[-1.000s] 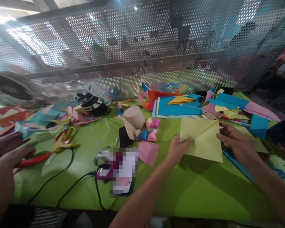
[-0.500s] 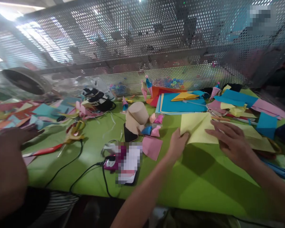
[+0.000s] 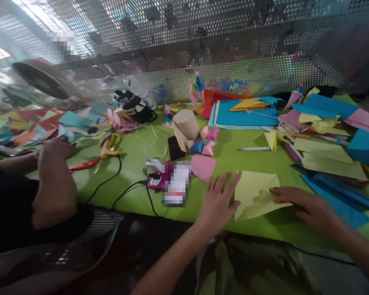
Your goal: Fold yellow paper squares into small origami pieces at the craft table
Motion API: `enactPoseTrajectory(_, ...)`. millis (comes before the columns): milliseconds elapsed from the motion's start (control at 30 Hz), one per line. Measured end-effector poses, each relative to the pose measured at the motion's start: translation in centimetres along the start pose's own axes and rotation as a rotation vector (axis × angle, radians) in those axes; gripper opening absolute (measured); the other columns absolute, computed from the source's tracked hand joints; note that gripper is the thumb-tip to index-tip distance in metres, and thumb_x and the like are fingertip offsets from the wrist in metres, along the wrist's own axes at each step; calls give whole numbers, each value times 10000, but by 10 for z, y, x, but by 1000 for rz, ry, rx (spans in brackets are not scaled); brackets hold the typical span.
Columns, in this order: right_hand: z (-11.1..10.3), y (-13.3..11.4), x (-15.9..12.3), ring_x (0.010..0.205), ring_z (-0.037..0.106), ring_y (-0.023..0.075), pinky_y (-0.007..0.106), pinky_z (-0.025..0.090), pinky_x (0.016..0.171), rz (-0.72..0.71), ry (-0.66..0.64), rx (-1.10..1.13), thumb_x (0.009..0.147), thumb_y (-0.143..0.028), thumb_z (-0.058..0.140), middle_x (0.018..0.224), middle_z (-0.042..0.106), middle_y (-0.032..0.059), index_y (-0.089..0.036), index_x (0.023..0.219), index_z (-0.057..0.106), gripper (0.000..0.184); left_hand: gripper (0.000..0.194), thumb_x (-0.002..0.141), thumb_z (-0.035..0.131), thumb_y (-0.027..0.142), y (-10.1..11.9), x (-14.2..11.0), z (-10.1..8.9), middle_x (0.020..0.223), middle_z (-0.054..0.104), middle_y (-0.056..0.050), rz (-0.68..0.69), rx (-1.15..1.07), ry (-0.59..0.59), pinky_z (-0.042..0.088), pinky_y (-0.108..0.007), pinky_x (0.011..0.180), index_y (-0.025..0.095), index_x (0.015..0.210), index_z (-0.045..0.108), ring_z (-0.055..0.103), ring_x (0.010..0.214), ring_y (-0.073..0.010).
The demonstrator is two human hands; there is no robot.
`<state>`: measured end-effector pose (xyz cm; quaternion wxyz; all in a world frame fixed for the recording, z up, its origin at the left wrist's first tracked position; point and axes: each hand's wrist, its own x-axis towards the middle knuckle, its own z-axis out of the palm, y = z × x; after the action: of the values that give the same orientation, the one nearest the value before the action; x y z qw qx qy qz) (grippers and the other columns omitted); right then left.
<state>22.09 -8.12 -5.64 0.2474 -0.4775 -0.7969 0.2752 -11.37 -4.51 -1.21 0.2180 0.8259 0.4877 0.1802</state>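
While a co-worker's arm [image 3: 55, 184] shows at far left, the left hand [image 3: 218, 200], fingers apart, meets the left edge of the yellow paper [image 3: 255, 187] on the green table [image 3: 227, 143]; the right hand [image 3: 307, 205] touches its right side, pinch unclear.

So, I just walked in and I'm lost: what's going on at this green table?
A person has a yellow sheet low over the near side of the table. The right hand has its fingers on the sheet's right side; the left hand is spread at its left edge. At left, another person's hand is beside coloured paper pieces.
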Motion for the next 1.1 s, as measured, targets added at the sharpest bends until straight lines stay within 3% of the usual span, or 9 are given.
enactPoseTrajectory(133, 4, -2, -12, 1379, 674, 316, 546, 577, 1119, 23, -4, 21, 979, -212, 537, 1435, 746, 81, -305, 1201, 796, 354, 550, 1050, 484, 111, -7, -16, 1, 1687, 513, -24, 382, 83, -207, 209, -525, 1354, 332, 1546, 573, 375, 1623, -232)
enactPoseTrajectory(233, 3, -2, -16, 1383, 669, 317, 559, 565, 1125, 12, 9, 20, 992, -225, 568, 1421, 755, 82, -302, 1181, 786, 299, 414, 1134, 461, 361, -11, -17, 1, 1634, 576, -24, 393, 22, -328, 116, -553, 1374, 302, 1522, 591, 449, 1582, -217)
enactPoseTrajectory(400, 4, -8, -21, 1359, 672, 293, 510, 533, 1135, 81, 37, -8, 1057, -315, 582, 1386, 769, 89, -294, 1203, 769, 239, 845, 903, 700, 756, -13, -19, -4, 1671, 510, -110, 351, -81, -417, 19, -634, 1360, 278, 1581, 539, 407, 1609, -324)
enactPoseTrajectory(467, 4, -13, -21, 1330, 677, 292, 495, 522, 1126, 141, 65, -27, 1070, -356, 580, 1355, 775, 104, -280, 1240, 759, 258, 843, 846, 794, 716, -11, -19, -2, 1632, 561, -114, 308, -131, -381, 43, -634, 1360, 279, 1537, 588, 458, 1578, -334)
enactPoseTrajectory(667, 2, -31, -8, 982, 686, 275, 398, 541, 845, 302, 118, -74, 1079, -495, 531, 956, 724, 104, -221, 922, 719, 368, 155, 1056, 617, 251, 1, -11, 22, 1159, 837, -50, 4, -253, -31, 410, -524, 1200, 239, 1120, 759, 774, 1089, -224)
enactPoseTrajectory(800, 2, -32, 1, 736, 599, 219, 343, 458, 673, 361, 194, -107, 1054, -578, 520, 748, 569, 17, -262, 713, 499, 465, 107, 972, 689, 202, 11, -2, 39, 768, 726, -1, -134, -102, 166, 516, -429, 905, 205, 873, 648, 689, 760, -209)
enactPoseTrajectory(933, 6, -27, 7, 695, 607, 214, 331, 435, 627, 405, 222, -143, 1020, -584, 547, 742, 603, 11, -266, 741, 511, 425, 222, 889, 767, 130, 16, 1, 46, 836, 733, 0, -185, -40, 279, 493, -422, 883, 219, 1039, 630, 694, 846, -238)
enactPoseTrajectory(1033, 10, -24, 8, 847, 706, 257, 345, 493, 681, 423, 234, -143, 1020, -565, 564, 939, 743, 54, -252, 1089, 683, 342, 512, 869, 797, 106, 17, 1, 46, 842, 737, 21, -226, -51, 258, 484, -451, 920, 240, 1316, 588, 705, 875, -249)
enactPoseTrajectory(1100, 12, -24, 7, 945, 727, 278, 359, 522, 726, 408, 237, -152, 1039, -550, 555, 1037, 770, 72, -258, 1377, 644, 456, 652, 866, 801, 94, 17, 2, 45, 819, 724, 36, -249, -49, 231, 478, -460, 929, 245, 1440, 530, 698, 852, -246)
